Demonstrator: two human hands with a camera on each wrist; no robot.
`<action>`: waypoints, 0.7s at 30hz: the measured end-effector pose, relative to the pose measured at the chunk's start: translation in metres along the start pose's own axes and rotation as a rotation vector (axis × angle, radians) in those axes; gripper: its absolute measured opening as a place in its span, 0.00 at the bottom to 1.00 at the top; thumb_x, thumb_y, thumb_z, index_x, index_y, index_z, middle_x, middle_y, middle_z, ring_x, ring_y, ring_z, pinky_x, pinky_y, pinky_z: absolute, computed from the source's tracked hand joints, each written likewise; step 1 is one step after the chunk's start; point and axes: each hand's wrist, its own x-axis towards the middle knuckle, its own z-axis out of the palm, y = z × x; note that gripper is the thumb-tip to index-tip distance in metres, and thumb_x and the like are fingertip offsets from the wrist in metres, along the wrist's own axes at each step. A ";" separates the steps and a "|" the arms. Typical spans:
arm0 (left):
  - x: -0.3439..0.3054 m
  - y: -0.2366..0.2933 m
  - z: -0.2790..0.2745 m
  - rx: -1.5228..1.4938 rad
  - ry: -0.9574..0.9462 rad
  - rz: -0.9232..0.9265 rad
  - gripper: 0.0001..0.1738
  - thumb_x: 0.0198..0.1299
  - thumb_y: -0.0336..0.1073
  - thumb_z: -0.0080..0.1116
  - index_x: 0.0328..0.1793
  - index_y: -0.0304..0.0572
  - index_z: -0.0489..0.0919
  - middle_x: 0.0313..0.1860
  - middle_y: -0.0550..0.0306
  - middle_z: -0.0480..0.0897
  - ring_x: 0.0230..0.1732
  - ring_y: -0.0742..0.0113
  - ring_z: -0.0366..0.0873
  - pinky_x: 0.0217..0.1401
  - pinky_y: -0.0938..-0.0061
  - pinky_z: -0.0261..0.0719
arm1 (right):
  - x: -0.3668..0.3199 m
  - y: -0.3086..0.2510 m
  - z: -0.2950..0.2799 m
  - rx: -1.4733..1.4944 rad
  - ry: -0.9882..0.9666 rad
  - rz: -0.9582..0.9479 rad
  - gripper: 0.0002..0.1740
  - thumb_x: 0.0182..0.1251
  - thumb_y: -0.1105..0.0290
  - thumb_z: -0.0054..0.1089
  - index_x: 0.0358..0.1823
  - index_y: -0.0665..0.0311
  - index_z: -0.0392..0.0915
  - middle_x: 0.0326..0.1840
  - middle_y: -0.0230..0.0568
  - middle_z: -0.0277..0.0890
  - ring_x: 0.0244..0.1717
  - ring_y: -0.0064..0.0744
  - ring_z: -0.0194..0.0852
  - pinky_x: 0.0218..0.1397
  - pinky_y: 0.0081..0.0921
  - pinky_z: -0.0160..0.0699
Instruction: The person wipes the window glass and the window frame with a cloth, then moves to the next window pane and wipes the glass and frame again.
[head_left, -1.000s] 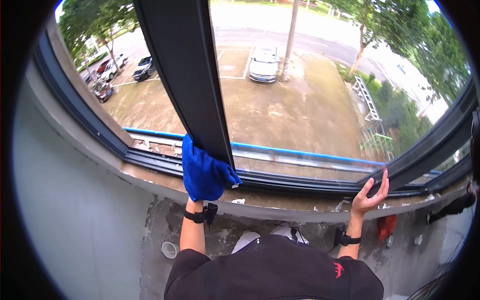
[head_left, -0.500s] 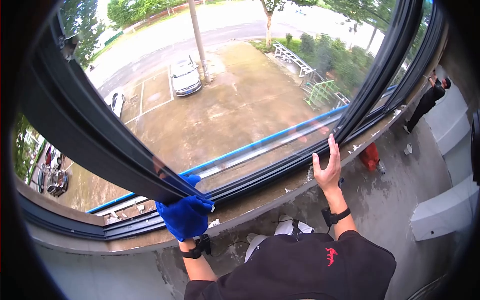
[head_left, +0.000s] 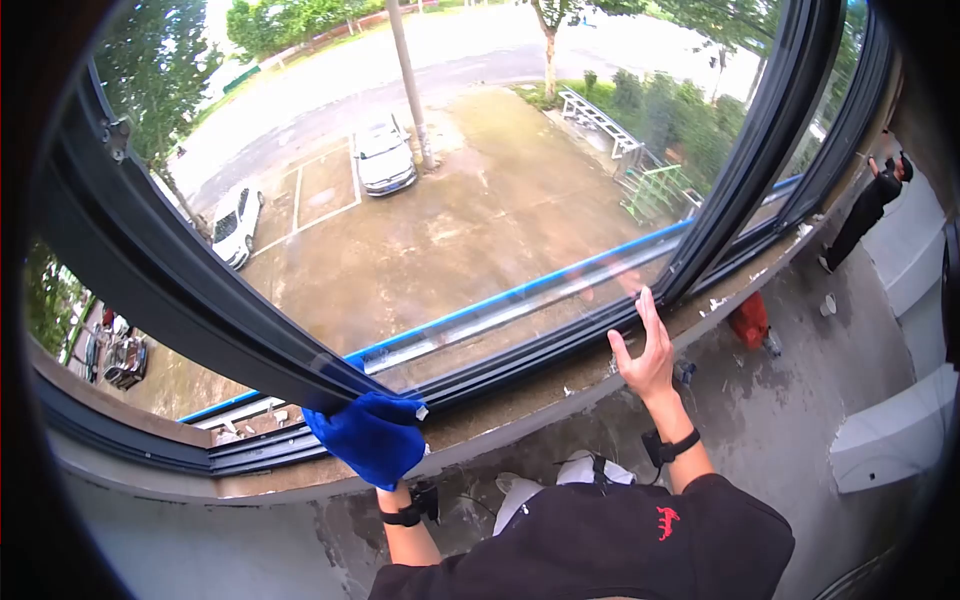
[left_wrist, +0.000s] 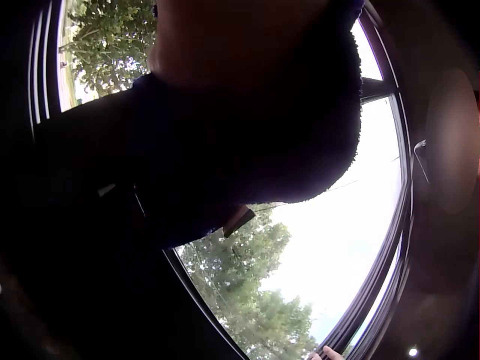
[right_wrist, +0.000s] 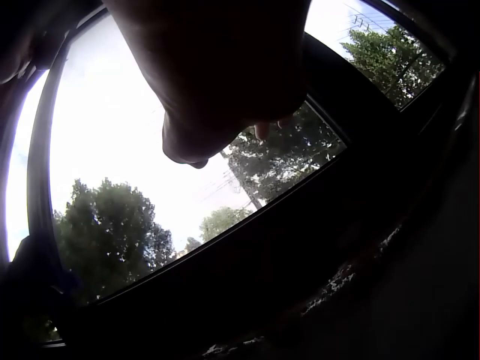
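Observation:
In the head view a blue cloth [head_left: 372,440] wraps over my left hand [left_wrist: 225,45], hiding its fingers. The cloth lies against the foot of a dark window sash's left upright [head_left: 240,320]. The left wrist view shows the cloth's fuzzy edge as a dark shape against the sky. My right hand [head_left: 650,355] is raised with straight fingers and the thumb spread, its fingertips near the lower right corner of the glass pane [head_left: 480,250]. Nothing is held in it, and its faint reflection shows in the glass.
A ledge [head_left: 540,405] with white debris runs below the black window track [head_left: 500,372]. On the grey floor are a red bag [head_left: 750,320] and a white cup [head_left: 828,304]. Another person [head_left: 865,210] stands at the far right. Parked cars are outside.
The head view has swung to the right, bringing the other person fully into sight. The cloth-covered left hand stays at the upright's foot. My right hand has shifted slightly lower and left since half a second ago.

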 end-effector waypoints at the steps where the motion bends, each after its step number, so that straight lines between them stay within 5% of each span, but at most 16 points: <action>1: 0.002 0.001 0.000 0.008 0.068 -0.043 0.19 0.57 0.30 0.64 0.54 0.33 0.74 0.46 0.55 0.77 0.46 0.65 0.75 0.55 0.69 0.72 | -0.006 0.002 0.000 0.041 -0.050 0.034 0.46 0.59 0.64 0.71 0.75 0.75 0.56 0.72 0.64 0.64 0.67 0.63 0.68 0.72 0.44 0.67; 3: 0.006 0.010 0.009 -0.002 0.199 -0.130 0.20 0.56 0.29 0.65 0.54 0.33 0.74 0.45 0.56 0.76 0.46 0.65 0.75 0.55 0.69 0.72 | -0.013 0.004 -0.004 -0.041 -0.087 -0.082 0.41 0.61 0.65 0.69 0.72 0.74 0.61 0.67 0.60 0.71 0.62 0.59 0.74 0.69 0.43 0.71; 7: -0.013 0.045 0.029 -0.035 0.382 -0.348 0.21 0.54 0.28 0.66 0.54 0.33 0.75 0.44 0.56 0.76 0.45 0.66 0.75 0.55 0.70 0.72 | -0.037 0.021 -0.016 0.075 -0.191 -0.017 0.32 0.60 0.70 0.69 0.66 0.69 0.71 0.53 0.50 0.83 0.48 0.45 0.85 0.60 0.38 0.79; 8: -0.008 0.067 0.016 0.153 0.244 -0.204 0.23 0.53 0.26 0.67 0.55 0.32 0.74 0.42 0.57 0.74 0.45 0.67 0.73 0.54 0.72 0.71 | -0.039 0.021 -0.020 0.120 -0.189 0.013 0.28 0.59 0.71 0.69 0.62 0.66 0.75 0.47 0.45 0.86 0.44 0.42 0.87 0.52 0.33 0.83; 9: -0.009 0.080 0.020 0.172 0.238 -0.216 0.23 0.53 0.26 0.67 0.55 0.32 0.74 0.42 0.57 0.74 0.45 0.67 0.73 0.54 0.72 0.71 | -0.042 0.026 -0.025 0.131 -0.207 0.016 0.28 0.59 0.71 0.69 0.62 0.66 0.75 0.47 0.45 0.86 0.44 0.42 0.87 0.52 0.33 0.83; 11: -0.010 0.115 0.029 0.260 0.572 -0.340 0.24 0.51 0.25 0.67 0.55 0.29 0.74 0.43 0.57 0.73 0.43 0.68 0.73 0.50 0.74 0.73 | -0.047 0.033 -0.032 0.186 -0.312 -0.071 0.27 0.58 0.71 0.70 0.61 0.64 0.76 0.44 0.43 0.86 0.42 0.39 0.87 0.47 0.31 0.84; 13: -0.005 0.170 0.032 0.279 0.589 -0.457 0.26 0.49 0.23 0.64 0.57 0.27 0.74 0.44 0.56 0.73 0.42 0.69 0.73 0.46 0.74 0.74 | -0.047 0.024 -0.037 0.252 -0.329 -0.049 0.27 0.57 0.70 0.71 0.60 0.62 0.77 0.42 0.41 0.87 0.41 0.38 0.88 0.46 0.30 0.85; 15: -0.006 0.215 0.037 -0.081 0.558 -0.572 0.30 0.47 0.20 0.59 0.61 0.27 0.74 0.43 0.57 0.73 0.39 0.70 0.72 0.44 0.74 0.75 | -0.043 0.011 -0.041 0.429 -0.445 -0.100 0.33 0.54 0.68 0.76 0.62 0.64 0.75 0.47 0.42 0.87 0.43 0.37 0.88 0.49 0.30 0.85; 16: -0.023 0.205 0.045 0.175 0.443 -0.388 0.34 0.45 0.20 0.60 0.64 0.27 0.74 0.50 0.49 0.77 0.44 0.63 0.78 0.49 0.70 0.77 | -0.045 0.006 -0.040 0.507 -0.475 -0.142 0.39 0.51 0.65 0.78 0.65 0.64 0.72 0.53 0.46 0.84 0.47 0.40 0.87 0.52 0.32 0.84; 17: -0.028 0.215 0.046 0.201 0.435 -0.406 0.34 0.45 0.20 0.60 0.64 0.27 0.74 0.50 0.49 0.77 0.44 0.63 0.78 0.49 0.70 0.77 | -0.047 0.000 -0.039 0.590 -0.512 -0.182 0.44 0.49 0.62 0.81 0.68 0.63 0.69 0.59 0.49 0.81 0.50 0.42 0.86 0.55 0.33 0.83; 19: -0.033 0.233 0.051 0.415 0.068 0.209 0.34 0.45 0.24 0.65 0.65 0.31 0.75 0.61 0.40 0.77 0.54 0.50 0.80 0.59 0.62 0.77 | -0.048 -0.017 -0.034 0.783 -0.575 -0.261 0.56 0.48 0.56 0.81 0.76 0.61 0.57 0.72 0.57 0.66 0.68 0.54 0.71 0.68 0.39 0.74; 21: -0.039 0.229 0.055 -0.022 -0.281 0.219 0.31 0.50 0.33 0.66 0.63 0.37 0.77 0.70 0.40 0.72 0.66 0.44 0.74 0.68 0.56 0.70 | -0.054 -0.027 -0.023 0.901 -0.552 -0.327 0.69 0.43 0.56 0.84 0.81 0.59 0.41 0.78 0.62 0.54 0.76 0.61 0.58 0.76 0.42 0.63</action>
